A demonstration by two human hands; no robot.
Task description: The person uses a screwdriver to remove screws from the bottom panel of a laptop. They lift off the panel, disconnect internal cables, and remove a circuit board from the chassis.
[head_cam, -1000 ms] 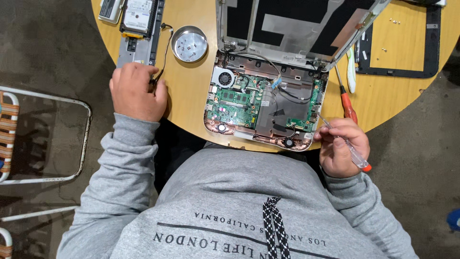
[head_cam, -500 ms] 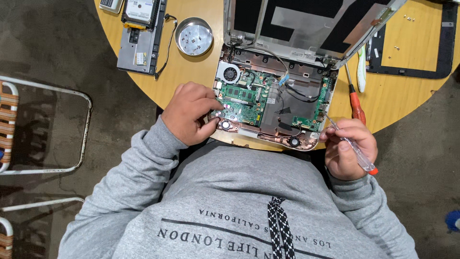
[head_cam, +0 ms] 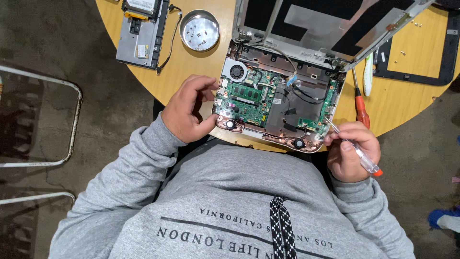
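Note:
An opened laptop base (head_cam: 287,103) with a green circuit board and a small fan lies on the round wooden table (head_cam: 191,67). My left hand (head_cam: 188,111) grips the base's near left corner, thumb beside a small round speaker. My right hand (head_cam: 352,151) is shut on a clear-handled screwdriver (head_cam: 357,152) with a red end, its tip touching the board at the near right corner. The lid (head_cam: 330,24) stands open at the far side.
A round metal dish (head_cam: 199,30) with small screws sits at the far left of the laptop. Beside it lies a removed panel with a drive (head_cam: 140,31). A red-handled screwdriver (head_cam: 360,103) and a black frame (head_cam: 431,52) lie to the right. A metal chair frame (head_cam: 48,124) stands at left.
My left hand came from the table's left part over to the laptop's near left corner and took hold of it. My right hand stayed by the near right corner with the screwdriver.

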